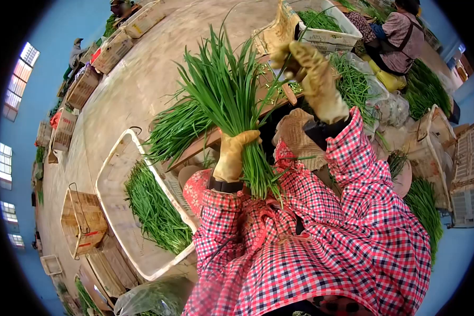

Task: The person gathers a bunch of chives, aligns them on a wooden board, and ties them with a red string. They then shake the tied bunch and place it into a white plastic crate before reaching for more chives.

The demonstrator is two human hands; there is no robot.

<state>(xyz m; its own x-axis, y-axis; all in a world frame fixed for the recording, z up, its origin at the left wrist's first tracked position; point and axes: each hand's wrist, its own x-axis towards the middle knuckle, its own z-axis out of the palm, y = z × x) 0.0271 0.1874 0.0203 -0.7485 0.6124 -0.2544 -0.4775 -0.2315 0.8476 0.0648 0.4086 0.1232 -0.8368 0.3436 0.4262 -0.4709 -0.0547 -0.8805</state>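
Observation:
A thick bunch of garlic chives (224, 89) stands fanned upward, its cut ends pointing toward my lap. My left hand (231, 157), in a tan glove, wraps round the lower stems. To the right, my right hand (308, 71), in a stained glove, is raised with curled fingers, and a thin chive leaf (317, 19) runs up from them. Just below those fingers, a tool with a wooden handle (289, 94) rests among scraps; its far end is partly hidden. Behind the bunch, a pile of chives (181, 129) lies on a low wooden bench (197, 145).
A white crate (116, 158) holding chives stands at my left. Another white crate (332, 39) with chives is ahead right. A brown crate (82, 221) sits farther left. Loose chives (353, 79) lie on plastic at right, near a seated co-worker (400, 39).

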